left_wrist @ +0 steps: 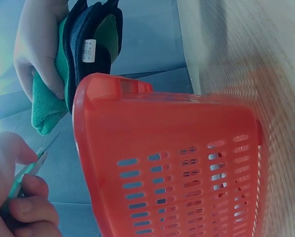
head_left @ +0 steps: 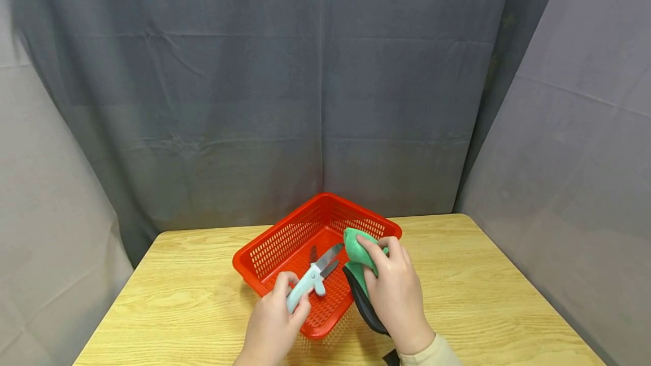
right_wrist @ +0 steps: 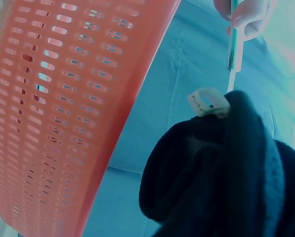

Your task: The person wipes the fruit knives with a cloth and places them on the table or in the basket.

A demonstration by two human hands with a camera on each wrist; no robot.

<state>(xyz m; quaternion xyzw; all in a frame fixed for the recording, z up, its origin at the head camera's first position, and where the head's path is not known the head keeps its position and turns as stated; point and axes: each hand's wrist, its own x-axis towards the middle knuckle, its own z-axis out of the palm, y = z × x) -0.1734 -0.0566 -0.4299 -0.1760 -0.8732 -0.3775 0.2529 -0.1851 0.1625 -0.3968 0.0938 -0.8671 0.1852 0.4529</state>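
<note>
My left hand (head_left: 277,321) grips the light blue handle of a knife (head_left: 305,290), whose metal blade points up and to the right over the basket. A tab sticks out at the side of the handle, and a second, darker metal strip shows beside the blade. In my right hand (head_left: 396,287) is a green cloth (head_left: 360,247) with a black-edged lower part, pinched between thumb and fingers. The cloth's edge meets the blade tip in the head view. The left wrist view shows a white tag (left_wrist: 89,51) on the cloth's dark side.
Below both hands stands a red plastic basket (head_left: 285,225) with slotted walls, set at an angle on the wooden table (head_left: 193,292). A grey curtain (head_left: 229,100) hangs behind the table, with lighter cloth walls on the left and right (head_left: 569,157).
</note>
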